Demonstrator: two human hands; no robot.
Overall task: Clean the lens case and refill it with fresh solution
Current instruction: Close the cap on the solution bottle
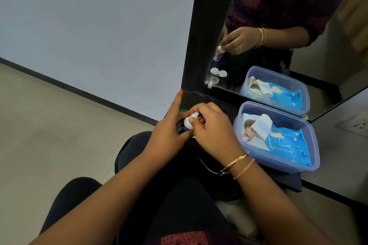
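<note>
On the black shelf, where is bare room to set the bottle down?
Bare strip along the black shelf between the mirror frame and both hands; right end crowded by the clear plastic tub of wet wipes. Under the hands is hidden.

Small white-topped blue solution bottle (186,124), tilted, over black ledge, case hidden

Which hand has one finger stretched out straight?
The left hand: its index finger sticks out straight, off the solution bottle. The right hand, the one wearing bracelets, has all fingers curled at the bottle's white top.
</note>
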